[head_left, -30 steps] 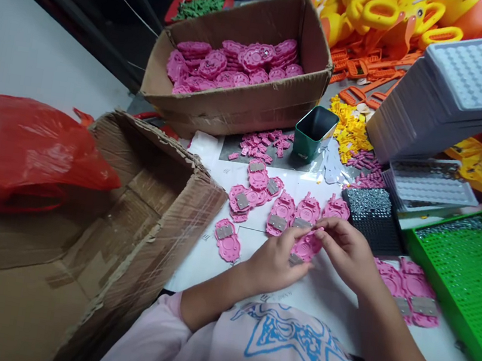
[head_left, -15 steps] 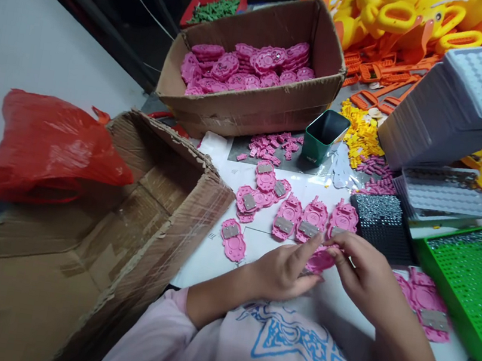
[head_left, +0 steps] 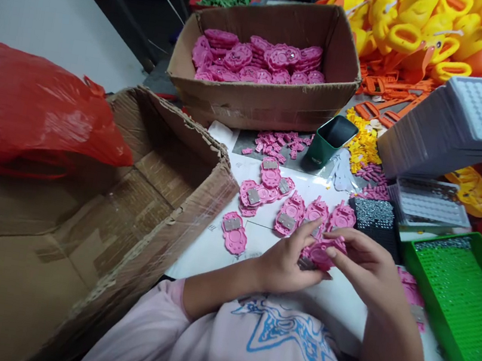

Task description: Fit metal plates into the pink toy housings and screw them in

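Between my two hands is a pink plastic casing (head_left: 319, 254) with a grey metal plate at its lower left end. My left hand (head_left: 287, 260) grips it from the left, thumb raised along its edge. My right hand (head_left: 366, 265) pinches its right side with thumb and fingertips. Just beyond my hands, similar pink casings (head_left: 289, 213) with grey plates stand in a row on the white sheet. Others lie in an overlapping cluster (head_left: 262, 190), and a single casing (head_left: 234, 232) lies apart to the left. More casings (head_left: 413, 294) are partly hidden behind my right forearm.
An open cardboard box (head_left: 257, 101) of pink casings stands at the back. Left is a large open carton (head_left: 164, 211) with a red bag (head_left: 42, 115) on it. Small pink parts (head_left: 280, 144), a green cup (head_left: 331, 141), a black screw tray (head_left: 374, 215) and a green tray (head_left: 461, 310) surround the sheet.
The pink casing has tilted up in my hands, showing more of its face and its grey plate. My right fingers have shifted along its edge. The camera view has turned slightly.
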A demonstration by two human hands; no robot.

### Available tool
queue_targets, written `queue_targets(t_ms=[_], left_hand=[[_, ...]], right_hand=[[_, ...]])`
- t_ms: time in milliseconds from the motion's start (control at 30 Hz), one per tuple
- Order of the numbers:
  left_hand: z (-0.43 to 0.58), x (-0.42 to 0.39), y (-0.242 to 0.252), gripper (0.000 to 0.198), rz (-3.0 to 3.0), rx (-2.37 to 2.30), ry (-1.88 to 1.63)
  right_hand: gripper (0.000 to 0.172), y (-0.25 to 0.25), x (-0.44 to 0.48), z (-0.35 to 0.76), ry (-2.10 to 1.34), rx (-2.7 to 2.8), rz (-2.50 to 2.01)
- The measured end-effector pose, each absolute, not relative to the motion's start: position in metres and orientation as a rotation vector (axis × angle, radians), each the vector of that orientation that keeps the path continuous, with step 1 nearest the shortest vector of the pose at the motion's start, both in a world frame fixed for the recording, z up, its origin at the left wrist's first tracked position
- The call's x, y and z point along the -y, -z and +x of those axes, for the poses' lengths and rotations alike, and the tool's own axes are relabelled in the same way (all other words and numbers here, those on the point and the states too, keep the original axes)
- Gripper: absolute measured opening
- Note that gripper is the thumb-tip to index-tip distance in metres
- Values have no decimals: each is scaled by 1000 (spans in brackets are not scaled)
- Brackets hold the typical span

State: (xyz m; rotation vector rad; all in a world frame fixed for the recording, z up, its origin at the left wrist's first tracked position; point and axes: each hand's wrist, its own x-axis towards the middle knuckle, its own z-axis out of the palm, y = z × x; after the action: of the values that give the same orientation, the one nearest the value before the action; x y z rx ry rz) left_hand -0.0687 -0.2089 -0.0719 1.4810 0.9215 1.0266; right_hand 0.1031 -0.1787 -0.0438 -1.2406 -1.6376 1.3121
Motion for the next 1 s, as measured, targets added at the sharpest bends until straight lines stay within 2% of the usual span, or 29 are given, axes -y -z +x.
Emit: queue_targets(t_ms=[133, 200, 267, 367, 433, 533, 733, 1000], left_hand=[[-67, 211, 73, 87, 1512, -931, -1150], [-67, 212, 73, 83, 1505, -959, -1228], [-67, 213, 73, 76, 1519, -1003, -1251], [-66, 212, 71, 67, 1537, -1023, -1248], [-65, 212, 72, 65, 1502, -1004, -1271], [-61, 212, 75, 66, 1371, -983, -1293], [-58, 210, 76, 73, 1128, -968, -1252], [-57, 212, 76, 73, 1086, -958, -1263]], right_hand=[[27, 43, 169, 109, -1457, 1449, -1110], [34, 40, 151, 108, -1393, 1377, -1102], [34, 37, 125, 99, -1179, 1506, -1217], [20, 35, 80, 70, -697, 2153, -1329], [24, 41, 53, 44, -531, 2480, -1330], [29, 56, 24, 8, -474, 2641, -1340], [25, 81, -7, -22, -407, 2778, -1406], [20, 78, -12, -26, -461, 2677, -1458]])
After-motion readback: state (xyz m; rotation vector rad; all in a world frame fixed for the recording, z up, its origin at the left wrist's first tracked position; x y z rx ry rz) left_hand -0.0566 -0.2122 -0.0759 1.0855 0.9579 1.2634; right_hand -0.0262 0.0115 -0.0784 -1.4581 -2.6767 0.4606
